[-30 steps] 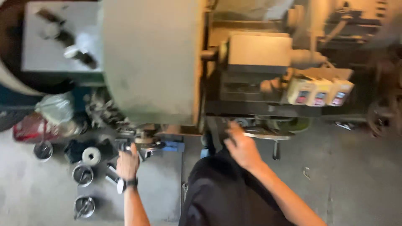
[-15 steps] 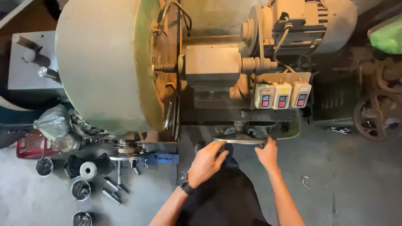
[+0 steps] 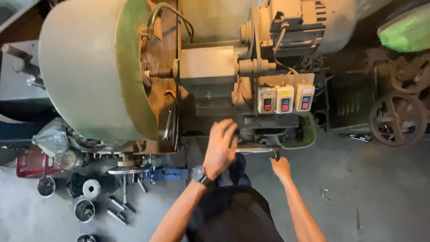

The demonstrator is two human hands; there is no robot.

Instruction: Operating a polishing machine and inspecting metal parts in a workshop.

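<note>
A machine point(image 3: 206, 85) is set at centre, w/ a big drum point(image 3: 89, 67) on its left side and a motor point(image 3: 309, 27) at upper right. A switch box point(image 3: 285, 98) is mounted below the motor, right of the block. A handwheel point(image 3: 255, 150) is placed under the box, at the machine's near edge. The left hand point(image 3: 219, 148) is laid over the wheel's left part; the right hand point(image 3: 281, 168) is held at its right end, by the handle. Cups point(image 3: 83, 209) and rods point(image 3: 117, 213) are strewn on the floor at lower left, below the drum. A spoked wheel point(image 3: 397, 118) is stood far right.
</note>
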